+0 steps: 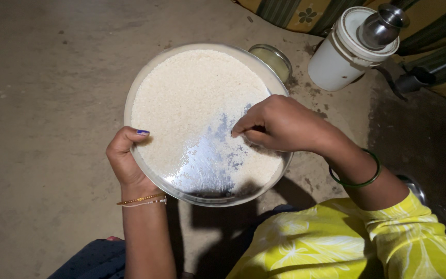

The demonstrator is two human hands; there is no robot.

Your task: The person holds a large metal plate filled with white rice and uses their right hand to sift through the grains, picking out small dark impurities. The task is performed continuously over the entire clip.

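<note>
A bare, dusty concrete floor (42, 77) fills most of the view, seen from above by a person sitting low over it. In the middle is a wide, round steel plate (145, 88) held up off the floor, covered almost entirely with white rice (192, 93). A streak of bare metal shows through near the lower edge, where the grains are thin. The left hand (125, 157) grips the plate's lower left rim, fingers curled underneath and the thumb, with purple polish on the nail, hooked over the edge. Thin beaded bracelets (141, 200) circle that wrist. The right hand (277, 124) rests over the right side of the plate, its fingers drawn narrowly together with the tips touching the rice near the bare streak; whether a grain is pinched between them cannot be told. A green bangle (360, 181) sits on the right wrist, above a yellow sleeve (403, 227) with a pale flower print. Just behind the plate's far rim stands a small round steel bowl (273, 58), partly hidden. Farther right is a white plastic container (339, 54) with a small steel pot (383, 23) resting on its lid. A striped yellow and green cloth (295, 11) lies along the top edge.
</note>
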